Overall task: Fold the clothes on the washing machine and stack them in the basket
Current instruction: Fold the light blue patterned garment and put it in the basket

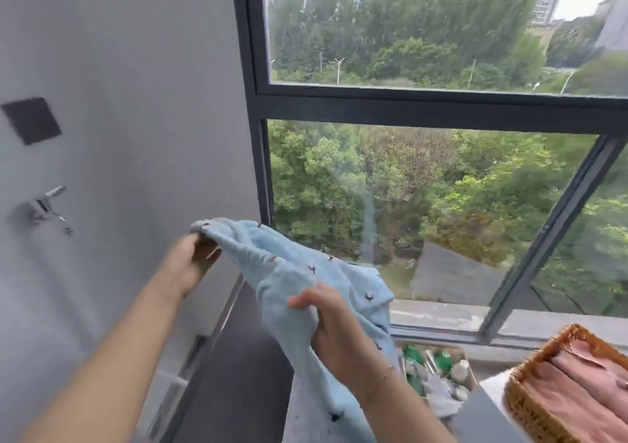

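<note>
Hands (190, 259) (326, 320) grip fluffy blue garment (289, 272) — woven basket (530, 395) near.

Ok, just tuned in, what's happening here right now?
A person is holding up a light blue garment in front of the window, not yet folded. The left hand grips its upper end near the wall, and the right hand pinches it lower down, with the rest hanging below. A wicker basket at lower right already holds folded pink cloth.
</note>
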The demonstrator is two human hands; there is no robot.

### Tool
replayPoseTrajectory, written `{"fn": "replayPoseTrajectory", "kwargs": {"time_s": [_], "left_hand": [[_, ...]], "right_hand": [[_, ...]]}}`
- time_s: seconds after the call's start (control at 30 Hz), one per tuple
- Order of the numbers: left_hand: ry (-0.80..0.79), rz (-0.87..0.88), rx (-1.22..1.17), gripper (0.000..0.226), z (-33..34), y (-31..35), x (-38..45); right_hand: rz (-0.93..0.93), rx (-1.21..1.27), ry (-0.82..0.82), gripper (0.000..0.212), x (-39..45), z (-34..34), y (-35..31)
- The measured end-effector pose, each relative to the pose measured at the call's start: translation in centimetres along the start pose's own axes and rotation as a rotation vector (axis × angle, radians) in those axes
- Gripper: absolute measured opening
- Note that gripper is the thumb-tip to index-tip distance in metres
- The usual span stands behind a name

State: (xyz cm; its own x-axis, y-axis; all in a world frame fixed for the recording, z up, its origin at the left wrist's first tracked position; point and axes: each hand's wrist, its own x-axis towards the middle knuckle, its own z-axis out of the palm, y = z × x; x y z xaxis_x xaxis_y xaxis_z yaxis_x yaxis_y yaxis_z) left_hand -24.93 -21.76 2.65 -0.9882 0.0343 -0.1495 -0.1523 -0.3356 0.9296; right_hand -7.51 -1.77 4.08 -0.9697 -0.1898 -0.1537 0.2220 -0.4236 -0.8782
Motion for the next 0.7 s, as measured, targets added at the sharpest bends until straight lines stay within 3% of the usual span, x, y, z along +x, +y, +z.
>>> {"fn": "replayPoseTrajectory", "kwargs": {"time_s": [0.1,0.2,0.27,0.37,0.47,0.53,0.6,0.7], "left_hand": [[0.144,-0.218,0.063,0.033,-7.4,-3.7,-2.6],[0.273,-0.327,0.178,0.043,-11.8,-7.8,-5.7],[0.289,-0.372,0.271,0.036,-12.8,-10.3,-7.8],[0.282,-0.388,0.465,0.031,-12.6,-13.6,-9.9],[0.179,-0.409,0.7,0.041,-11.1,-17.7,-10.8],[0.13,-0.407,0.986,0.05,-9.8,-19.8,-10.9],[0.159,-0.375,1.23,0.062,-8.7,-20.9,-11.0],[0.215,-0.384,1.335,0.071,-7.8,-22.0,-10.5]], "right_hand": [[0.151,-0.443,-0.114,0.017,2.3,3.6,8.4],[0.455,-0.665,-0.156,0.046,3.9,3.3,16.2],[0.516,-0.657,-0.063,0.042,3.9,2.3,18.7],[0.433,-0.737,0.073,0.022,3.4,-0.1,19.6],[0.292,-0.941,0.242,0.027,2.2,-3.6,20.0],[0.27,-1.015,0.326,0.027,1.1,-5.6,20.7],[0.251,-1.017,0.367,0.028,0.0,-7.1,21.3],[0.212,-1.041,0.354,0.036,-0.7,-8.8,21.8]]}}
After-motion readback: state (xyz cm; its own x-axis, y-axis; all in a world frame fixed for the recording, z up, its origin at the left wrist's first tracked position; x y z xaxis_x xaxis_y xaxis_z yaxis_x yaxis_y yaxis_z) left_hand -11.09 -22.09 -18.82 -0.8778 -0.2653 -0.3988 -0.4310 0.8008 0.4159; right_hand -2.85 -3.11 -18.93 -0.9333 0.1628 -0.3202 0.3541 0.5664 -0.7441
